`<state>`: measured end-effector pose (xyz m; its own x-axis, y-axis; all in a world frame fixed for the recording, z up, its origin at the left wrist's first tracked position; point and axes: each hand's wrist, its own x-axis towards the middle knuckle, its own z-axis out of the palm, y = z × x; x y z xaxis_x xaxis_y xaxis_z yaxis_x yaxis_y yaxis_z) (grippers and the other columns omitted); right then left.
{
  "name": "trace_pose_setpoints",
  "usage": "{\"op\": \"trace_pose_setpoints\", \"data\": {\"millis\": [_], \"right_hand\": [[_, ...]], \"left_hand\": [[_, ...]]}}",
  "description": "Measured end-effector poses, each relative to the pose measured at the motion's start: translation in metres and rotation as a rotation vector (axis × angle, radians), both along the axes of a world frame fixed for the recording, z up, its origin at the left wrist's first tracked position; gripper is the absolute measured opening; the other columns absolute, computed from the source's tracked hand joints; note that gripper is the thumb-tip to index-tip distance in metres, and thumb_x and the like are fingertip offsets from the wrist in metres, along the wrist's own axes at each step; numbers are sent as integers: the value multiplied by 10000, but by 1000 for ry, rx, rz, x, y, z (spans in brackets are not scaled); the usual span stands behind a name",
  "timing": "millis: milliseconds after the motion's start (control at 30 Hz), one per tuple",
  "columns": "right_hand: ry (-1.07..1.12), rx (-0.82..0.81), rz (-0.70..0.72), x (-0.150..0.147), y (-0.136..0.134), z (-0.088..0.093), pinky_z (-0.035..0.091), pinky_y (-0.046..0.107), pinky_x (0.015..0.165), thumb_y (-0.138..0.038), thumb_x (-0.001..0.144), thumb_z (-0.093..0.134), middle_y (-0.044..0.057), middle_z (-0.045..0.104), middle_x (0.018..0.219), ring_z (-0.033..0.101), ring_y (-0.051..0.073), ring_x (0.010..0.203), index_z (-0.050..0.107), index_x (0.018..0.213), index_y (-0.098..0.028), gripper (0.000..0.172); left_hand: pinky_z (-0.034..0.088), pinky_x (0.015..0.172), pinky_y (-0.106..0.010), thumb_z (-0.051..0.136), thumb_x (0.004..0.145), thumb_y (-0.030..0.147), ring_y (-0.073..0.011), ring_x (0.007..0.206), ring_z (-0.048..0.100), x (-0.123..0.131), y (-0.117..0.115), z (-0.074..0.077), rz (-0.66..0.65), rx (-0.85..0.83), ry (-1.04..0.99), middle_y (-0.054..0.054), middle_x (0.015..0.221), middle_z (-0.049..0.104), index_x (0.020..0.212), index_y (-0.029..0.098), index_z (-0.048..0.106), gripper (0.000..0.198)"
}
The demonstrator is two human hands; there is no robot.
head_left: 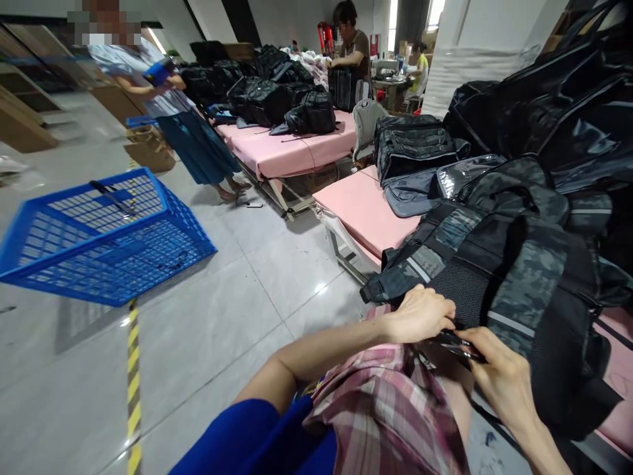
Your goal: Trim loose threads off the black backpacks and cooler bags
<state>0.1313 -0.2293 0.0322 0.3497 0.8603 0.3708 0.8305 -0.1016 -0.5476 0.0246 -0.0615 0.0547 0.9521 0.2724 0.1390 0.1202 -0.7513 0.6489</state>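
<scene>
A black and grey camouflage backpack lies in front of me, its mesh back panel and padded straps facing up. At its near edge my left hand is closed, fingertips pinched together; what they grip is hidden. My right hand is closed beside it, thumb and fingers around a small dark glossy object whose kind I cannot make out. The two hands are close together, just above my plaid-covered lap.
Pink-covered tables carry more backpacks, and a tall heap rises at right. On the tiled floor at left a blue plastic crate stands over yellow-black tape. A standing person holds something blue; others work behind.
</scene>
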Motion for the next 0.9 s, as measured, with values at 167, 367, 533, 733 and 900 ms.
{"op": "trace_pose_setpoints", "data": {"millis": [167, 367, 533, 733, 900], "right_hand": [[317, 143, -404, 9, -2, 4, 508, 316, 772, -501, 737, 618, 68, 689, 945, 645, 234, 856, 684, 898, -196, 351], [599, 117, -500, 9, 13, 17, 474, 362, 882, -564, 624, 688, 72, 673, 1053, 621, 250, 959, 667, 1025, -195, 545], [827, 125, -373, 7, 38, 26, 508, 323, 811, -515, 570, 740, 80, 687, 948, 637, 214, 860, 680, 973, -166, 536], [837, 203, -455, 17, 34, 16, 493, 244, 639, -472, 567, 760, 39, 664, 795, 607, 150, 704, 694, 936, -176, 478], [793, 212, -450, 20, 30, 12, 448, 221, 584, -481, 589, 759, 22, 641, 753, 566, 127, 661, 701, 909, -191, 436]], "left_hand": [[387, 648, -226, 665, 737, 276, -87, 592, 517, -3, 5, 3, 230, -1038, -169, 15, 630, 597, 1093, 104, 656, 396], [412, 666, -235, 819, 518, 394, -77, 589, 525, -4, -4, 14, 289, -1307, -291, -13, 643, 624, 809, 94, 688, 438], [428, 668, -254, 770, 600, 394, -124, 648, 573, -6, -12, 13, 288, -1138, -367, -46, 685, 637, 720, 112, 647, 330], [432, 779, -272, 570, 806, 293, -154, 832, 559, -61, 31, -4, 628, -361, -562, -52, 855, 637, 826, 161, 670, 166], [434, 629, -225, 573, 784, 416, -119, 693, 531, -98, 60, -37, 620, -730, -171, -34, 763, 604, 885, 115, 628, 322]]}}
